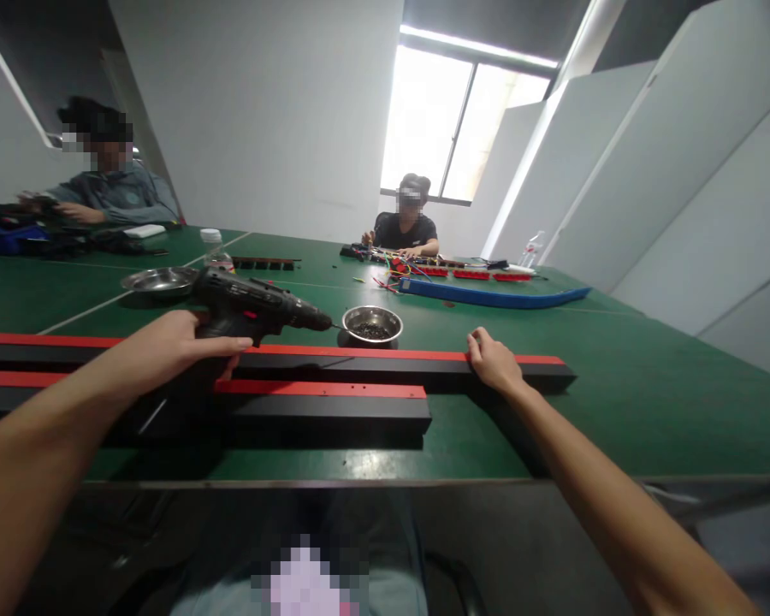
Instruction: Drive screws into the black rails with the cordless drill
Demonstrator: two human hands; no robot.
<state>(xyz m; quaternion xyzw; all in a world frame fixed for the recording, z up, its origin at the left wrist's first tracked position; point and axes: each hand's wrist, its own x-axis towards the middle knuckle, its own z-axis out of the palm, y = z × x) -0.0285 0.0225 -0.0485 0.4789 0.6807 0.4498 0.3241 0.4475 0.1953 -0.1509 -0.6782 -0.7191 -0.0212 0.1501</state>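
A black cordless drill [257, 304] is gripped by its handle in my left hand [173, 342], held above two long black bars with red tops. Its thin bit points right and ends by the rim of a round metal bowl [390, 316] holding small dark pieces, likely screws. My right hand [493, 361] rests at the right part of the far bar [359, 363], fingers curled together; whatever they may hold is hidden. Closer to me, the near bar [334, 412] ends short of the far one, with small holes in its red top.
Left of the drill are a metal dish [157, 281] and a plastic bottle [215, 250]. A long blue strip [494, 293] lies beyond the bowl, near red parts and wires. Two people sit across the green table [654, 385], whose front edge runs before me.
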